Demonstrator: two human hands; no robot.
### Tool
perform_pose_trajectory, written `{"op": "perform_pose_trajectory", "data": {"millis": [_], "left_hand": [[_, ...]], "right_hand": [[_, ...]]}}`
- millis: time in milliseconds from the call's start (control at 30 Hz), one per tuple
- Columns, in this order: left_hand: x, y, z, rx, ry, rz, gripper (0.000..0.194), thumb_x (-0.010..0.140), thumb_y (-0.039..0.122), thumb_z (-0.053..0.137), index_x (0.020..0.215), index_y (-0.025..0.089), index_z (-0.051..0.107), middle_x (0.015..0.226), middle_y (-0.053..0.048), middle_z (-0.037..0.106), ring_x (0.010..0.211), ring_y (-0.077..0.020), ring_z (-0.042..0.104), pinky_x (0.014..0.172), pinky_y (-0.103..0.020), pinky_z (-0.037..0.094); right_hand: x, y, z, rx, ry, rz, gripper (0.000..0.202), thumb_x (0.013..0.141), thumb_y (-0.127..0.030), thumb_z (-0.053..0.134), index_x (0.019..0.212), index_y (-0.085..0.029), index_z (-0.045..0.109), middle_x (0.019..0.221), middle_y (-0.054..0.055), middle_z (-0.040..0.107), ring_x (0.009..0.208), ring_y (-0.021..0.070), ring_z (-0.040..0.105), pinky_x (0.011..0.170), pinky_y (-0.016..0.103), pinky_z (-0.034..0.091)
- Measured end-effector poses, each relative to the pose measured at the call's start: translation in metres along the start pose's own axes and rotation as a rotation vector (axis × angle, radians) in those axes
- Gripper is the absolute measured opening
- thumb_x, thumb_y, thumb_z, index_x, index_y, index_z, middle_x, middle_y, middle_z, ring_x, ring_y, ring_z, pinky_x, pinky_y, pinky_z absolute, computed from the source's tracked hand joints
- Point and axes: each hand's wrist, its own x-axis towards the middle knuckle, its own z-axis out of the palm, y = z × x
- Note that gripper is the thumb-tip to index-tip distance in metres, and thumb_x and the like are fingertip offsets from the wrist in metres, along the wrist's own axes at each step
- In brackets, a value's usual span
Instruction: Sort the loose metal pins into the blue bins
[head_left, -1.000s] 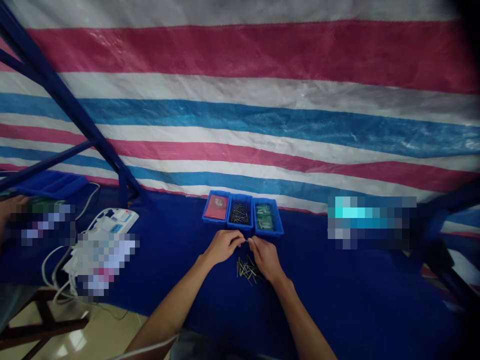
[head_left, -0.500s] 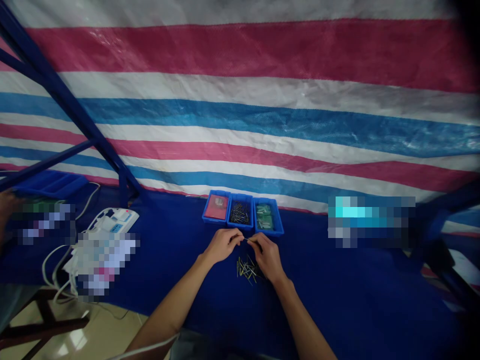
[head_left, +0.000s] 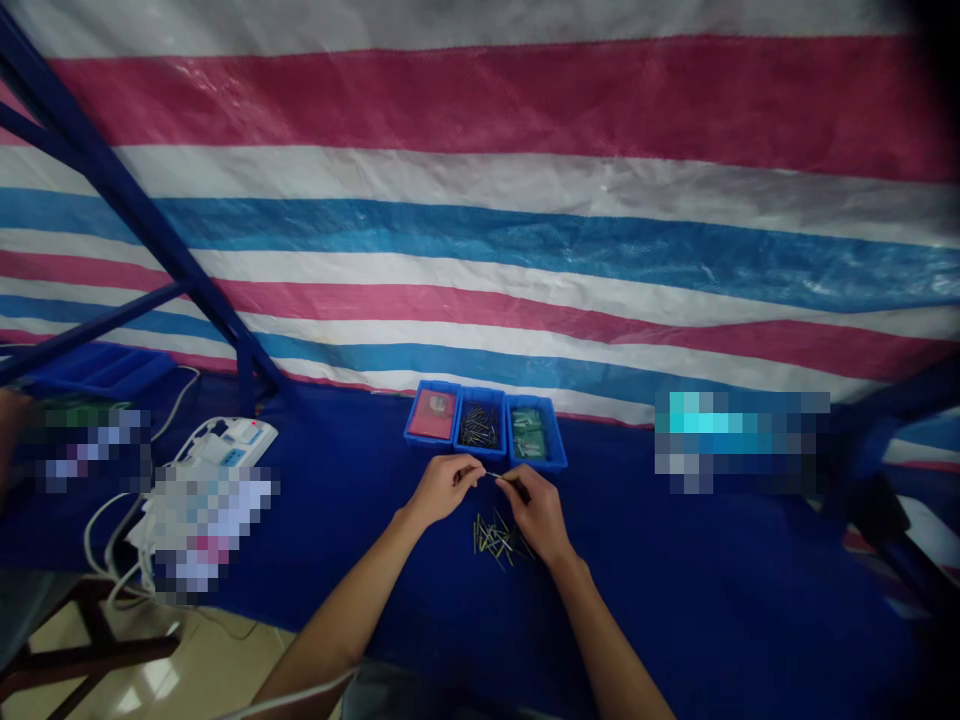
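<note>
Fingertips of the left hand (head_left: 442, 490) and right hand (head_left: 538, 505) have drawn slightly apart since the earlier frame, exposing more of the thin piece (head_left: 492, 475) between them; a co-worker's hand (head_left: 9, 430) has shifted toward the left edge of the frame. Nearest, at lower centre, loose yellowish rods (head_left: 493, 540) lie crossed in a heap on the desk (head_left: 345, 430). Just beyond, near the centre, the thin piece spans the two hands. Left hand: closed, thumb and finger pinching one end. Right hand: likewise, pinching the other end, remaining fingers curled.

Progress: one piece appears to be in handling, neither set down nor released. Whether the heap is finished or waiting cannot be told. Dark thin rods (head_left: 480, 428) remain in the middle blue tray (head_left: 480, 453). Touching or just beside it, the left blue tray (head_left: 427, 440) holds a red item (head_left: 432, 415); the right blue tray (head_left: 538, 465) holds green and pale pieces (head_left: 529, 440). Farthest, a striped sheet (head_left: 480, 100) fills the upper frame
</note>
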Motion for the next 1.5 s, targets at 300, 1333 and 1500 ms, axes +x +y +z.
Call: {"op": "perform_pose_trajectory", "data": {"millis": [300, 1333, 1500], "left_hand": [[0.002, -0.009, -0.001, -0.094, 0.311, -0.078, 0.028, 0.092, 0.039, 0.063, 0.088, 0.014, 0.074, 0.055, 0.001, 0.061, 0.049, -0.0099, 0.052, 0.056, -0.021, 0.04], [0.002, -0.009, -0.001, 0.003, 0.281, -0.101, 0.035, 0.097, 0.043, 0.055, 0.113, 0.019, 0.074, 0.055, 0.003, 0.062, 0.049, -0.0095, 0.051, 0.056, -0.019, 0.042], [0.001, -0.009, -0.002, 0.013, 0.278, -0.107, 0.036, 0.097, 0.044, 0.054, 0.108, 0.018, 0.074, 0.055, 0.002, 0.061, 0.049, -0.0107, 0.052, 0.056, -0.02, 0.041]], "right_hand": [[0.0, 0.003, 0.001, 0.004, 0.003, 0.052, 0.026, 0.097, -0.038, 0.056, 0.08, -0.021, 0.064, 0.071, 0.0, 0.064, 0.06, 0.0153, 0.055, 0.06, 0.027, 0.042], [0.003, -0.007, -0.005, -0.039, -0.045, 0.003, 0.026, 0.095, -0.039, 0.059, 0.079, -0.021, 0.068, 0.081, 0.005, 0.071, 0.079, 0.0216, 0.064, 0.079, 0.035, 0.047], [0.004, -0.006, -0.009, 0.039, -0.069, 0.081, 0.031, 0.096, -0.042, 0.055, 0.076, -0.02, 0.066, 0.076, 0.003, 0.068, 0.072, 0.0193, 0.062, 0.072, 0.031, 0.047]]}}
